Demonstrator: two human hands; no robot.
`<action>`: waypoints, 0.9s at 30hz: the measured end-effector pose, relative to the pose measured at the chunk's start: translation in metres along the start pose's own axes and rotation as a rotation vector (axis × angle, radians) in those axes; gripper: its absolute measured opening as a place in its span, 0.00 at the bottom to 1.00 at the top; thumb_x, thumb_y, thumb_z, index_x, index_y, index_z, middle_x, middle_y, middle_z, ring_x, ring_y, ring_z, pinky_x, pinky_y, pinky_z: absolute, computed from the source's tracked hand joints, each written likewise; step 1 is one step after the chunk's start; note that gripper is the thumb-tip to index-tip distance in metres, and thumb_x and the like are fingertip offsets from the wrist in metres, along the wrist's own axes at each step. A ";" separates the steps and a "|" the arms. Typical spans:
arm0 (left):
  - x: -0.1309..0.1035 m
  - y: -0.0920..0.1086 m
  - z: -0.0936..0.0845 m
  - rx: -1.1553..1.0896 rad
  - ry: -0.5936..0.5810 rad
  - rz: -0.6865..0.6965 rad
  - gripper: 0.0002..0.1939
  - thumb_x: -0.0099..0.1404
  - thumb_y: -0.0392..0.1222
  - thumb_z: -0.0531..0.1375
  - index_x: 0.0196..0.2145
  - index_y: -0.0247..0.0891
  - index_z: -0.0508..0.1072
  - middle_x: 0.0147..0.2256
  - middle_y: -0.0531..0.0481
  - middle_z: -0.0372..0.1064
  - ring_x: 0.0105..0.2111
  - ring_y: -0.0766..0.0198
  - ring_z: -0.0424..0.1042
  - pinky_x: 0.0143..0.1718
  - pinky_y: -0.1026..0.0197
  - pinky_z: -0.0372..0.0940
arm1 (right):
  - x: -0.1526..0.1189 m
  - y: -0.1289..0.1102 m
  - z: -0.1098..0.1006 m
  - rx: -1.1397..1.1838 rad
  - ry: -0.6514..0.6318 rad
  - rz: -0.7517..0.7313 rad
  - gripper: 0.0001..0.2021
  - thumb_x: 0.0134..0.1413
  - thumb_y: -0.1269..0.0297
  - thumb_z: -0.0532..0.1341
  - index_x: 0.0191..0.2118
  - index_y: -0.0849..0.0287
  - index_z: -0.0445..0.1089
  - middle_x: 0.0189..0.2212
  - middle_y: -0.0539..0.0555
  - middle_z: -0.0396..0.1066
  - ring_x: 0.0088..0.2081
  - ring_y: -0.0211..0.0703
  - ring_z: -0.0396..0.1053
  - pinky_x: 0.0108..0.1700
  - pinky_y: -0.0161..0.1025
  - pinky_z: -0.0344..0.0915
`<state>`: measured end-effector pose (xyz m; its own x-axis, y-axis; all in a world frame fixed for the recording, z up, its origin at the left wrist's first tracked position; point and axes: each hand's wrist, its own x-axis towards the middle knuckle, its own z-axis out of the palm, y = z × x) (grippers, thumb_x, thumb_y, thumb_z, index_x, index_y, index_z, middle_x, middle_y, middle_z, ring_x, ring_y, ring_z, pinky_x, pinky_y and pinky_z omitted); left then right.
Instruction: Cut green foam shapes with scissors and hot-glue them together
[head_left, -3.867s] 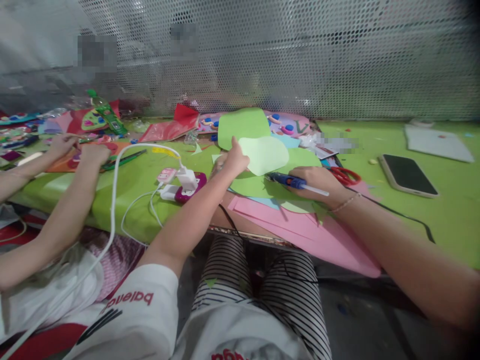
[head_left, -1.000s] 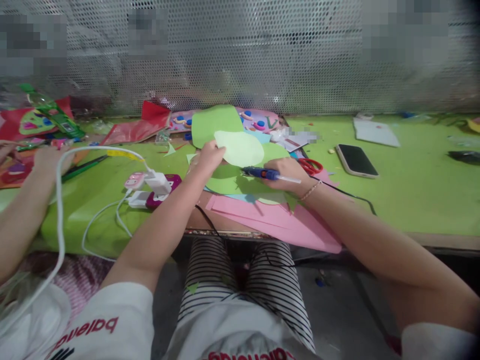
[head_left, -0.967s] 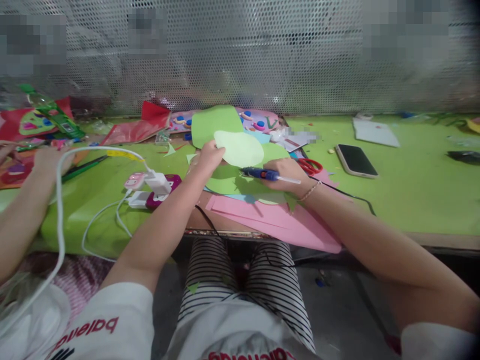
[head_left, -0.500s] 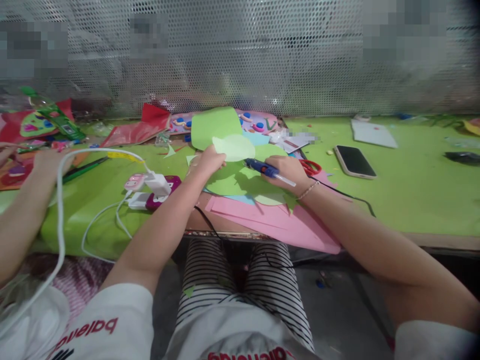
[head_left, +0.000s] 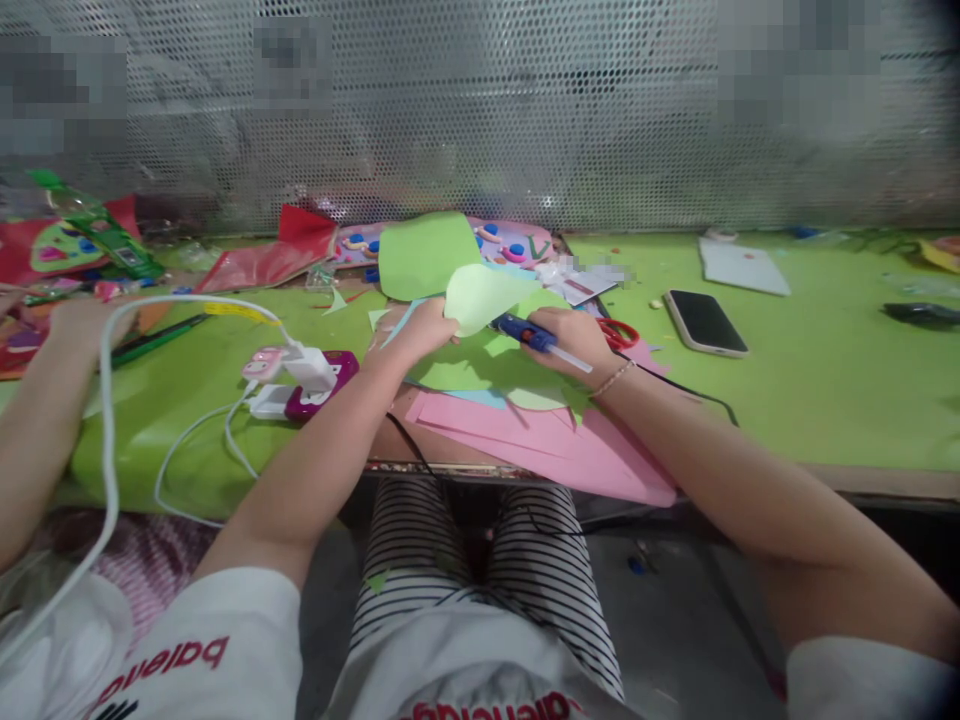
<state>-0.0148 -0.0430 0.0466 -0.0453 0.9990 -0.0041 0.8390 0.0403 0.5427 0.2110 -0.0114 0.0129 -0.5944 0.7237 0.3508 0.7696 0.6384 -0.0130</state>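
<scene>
Between the fingers of my left hand (head_left: 433,328) is a pale green paper piece (head_left: 480,298), raised above the pile and tilted. My right hand (head_left: 571,342) is wrapped round a blue glue gun (head_left: 527,333), with a clear glue stick (head_left: 574,359) poking out of its back. The gun's nozzle points left, close to the pale paper's lower edge; I cannot tell whether they touch. Beneath both hands lie bright green paper (head_left: 465,366) and pink sheets (head_left: 517,432). Red-handled scissors (head_left: 619,333) rest just beyond my right hand, partly hidden.
A phone (head_left: 706,322) and a white card (head_left: 744,266) lie to the right. On the left are a purple power strip (head_left: 322,385) with white chargers and cables, a green bottle (head_left: 105,232), and another person's arm (head_left: 60,400). A perforated metal panel (head_left: 465,110) stands behind the table.
The pale green paper has turned in my left hand, from lying nearly flat to tilted upward, its tip swinging right. My right hand holds the glue gun in almost the same place.
</scene>
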 end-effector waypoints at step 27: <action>0.007 -0.006 0.010 -0.085 -0.071 0.104 0.08 0.53 0.34 0.54 0.29 0.37 0.72 0.26 0.48 0.72 0.25 0.63 0.69 0.26 0.65 0.59 | -0.003 0.005 0.001 0.045 0.084 -0.164 0.13 0.49 0.58 0.53 0.33 0.62 0.68 0.30 0.59 0.69 0.29 0.44 0.63 0.30 0.38 0.52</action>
<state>-0.0149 -0.0364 0.0343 0.0807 0.9967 -0.0019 0.7879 -0.0626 0.6126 0.2162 -0.0103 0.0105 -0.6882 0.5853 0.4286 0.6515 0.7586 0.0102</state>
